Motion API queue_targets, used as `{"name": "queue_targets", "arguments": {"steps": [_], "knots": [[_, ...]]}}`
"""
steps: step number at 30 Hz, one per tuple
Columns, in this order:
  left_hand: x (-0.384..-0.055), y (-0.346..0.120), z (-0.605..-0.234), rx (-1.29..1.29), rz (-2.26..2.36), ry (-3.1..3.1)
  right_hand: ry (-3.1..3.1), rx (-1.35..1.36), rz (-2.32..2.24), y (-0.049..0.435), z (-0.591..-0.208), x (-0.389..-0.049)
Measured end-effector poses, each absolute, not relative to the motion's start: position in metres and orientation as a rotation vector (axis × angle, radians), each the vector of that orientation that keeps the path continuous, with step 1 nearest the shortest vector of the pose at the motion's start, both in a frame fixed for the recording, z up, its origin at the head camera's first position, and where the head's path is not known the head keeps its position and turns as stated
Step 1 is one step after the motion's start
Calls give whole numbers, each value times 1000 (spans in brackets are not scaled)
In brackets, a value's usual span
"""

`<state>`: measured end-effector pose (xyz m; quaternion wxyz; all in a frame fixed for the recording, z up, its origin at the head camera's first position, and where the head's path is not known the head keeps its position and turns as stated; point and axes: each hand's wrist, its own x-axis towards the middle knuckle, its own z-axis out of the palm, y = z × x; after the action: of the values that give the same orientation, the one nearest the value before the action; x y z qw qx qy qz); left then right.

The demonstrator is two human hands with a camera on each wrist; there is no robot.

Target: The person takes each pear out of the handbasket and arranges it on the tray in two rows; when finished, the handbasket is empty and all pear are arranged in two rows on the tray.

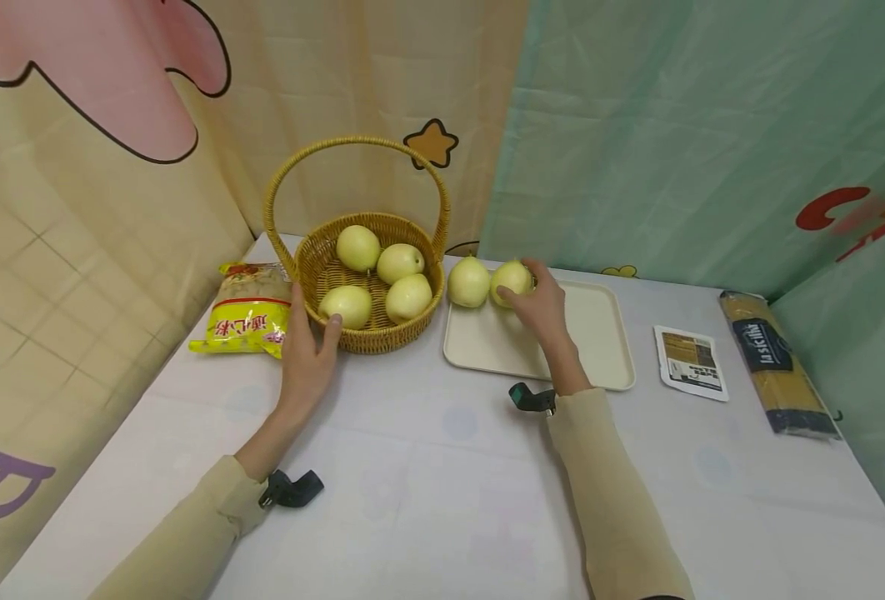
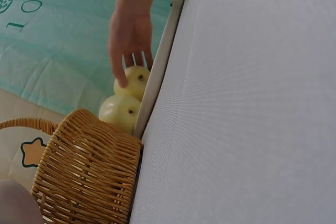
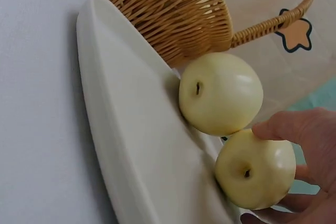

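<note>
While the left grip (image 1: 307, 362) rests straight-fingered against the basket (image 1: 382, 340), the right grip (image 1: 545, 310) is clasped round a pale fruit (image 1: 509, 277) beside a second fruit (image 1: 468, 282), at the far-left corner of the tray (image 1: 596, 333). Handling it, I'd say, is the current step; next calls for careful lifting or release.

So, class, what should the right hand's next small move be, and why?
Probably loosen the right hand from the pale yellow pear it grips: that fruit appears to rest on the cream tray, close beside another pear, so it may well sit steadily unheld.
</note>
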<state>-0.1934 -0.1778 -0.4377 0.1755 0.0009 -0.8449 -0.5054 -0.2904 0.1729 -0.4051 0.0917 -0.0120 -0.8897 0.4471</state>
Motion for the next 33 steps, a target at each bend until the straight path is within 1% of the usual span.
{"name": "queue_targets", "arguments": {"steps": [7,17,25,33], "knots": [[-193,-178,-438,-4,-1439,-2388,-2617,-44,1391,175,-413,-291],[-193,-178,-438,-3,-1431,-2397,-2631,-160,1363,200,-403,-289],[-192,-178,-435,-8,-1420,-2408,-2670,-149,1331,203,-398,-287],[-192,-177,-434,-1,-1419,-2415,-2547,-103,1320,195,-376,-281]]}}
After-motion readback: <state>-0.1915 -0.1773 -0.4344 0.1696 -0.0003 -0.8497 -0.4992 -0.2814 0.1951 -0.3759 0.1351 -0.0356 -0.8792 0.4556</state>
